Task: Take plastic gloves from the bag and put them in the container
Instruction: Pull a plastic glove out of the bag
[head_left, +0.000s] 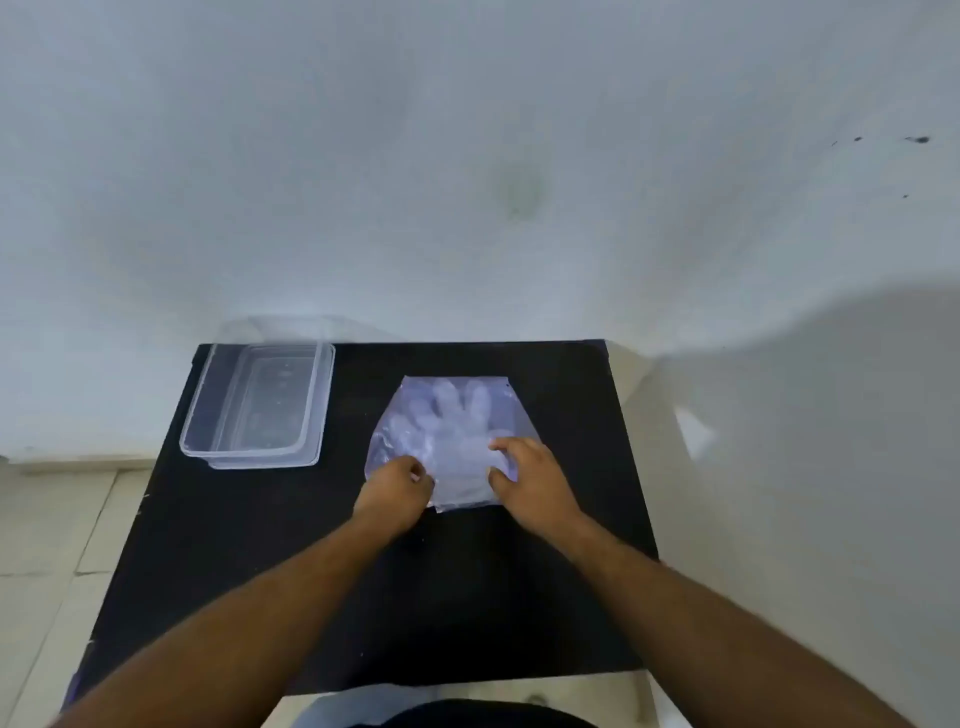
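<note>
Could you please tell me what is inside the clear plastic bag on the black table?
Translucent plastic gloves show through the clear plastic bag, fingers pointing away. How many are stacked cannot be told, and both hands cover the near end.

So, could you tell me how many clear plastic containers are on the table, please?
1: the clear container sits at the black table's far left corner, left of the bag.

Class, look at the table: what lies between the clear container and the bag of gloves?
Nothing: in the head view, only bare black table separates the container from the bag.
</note>
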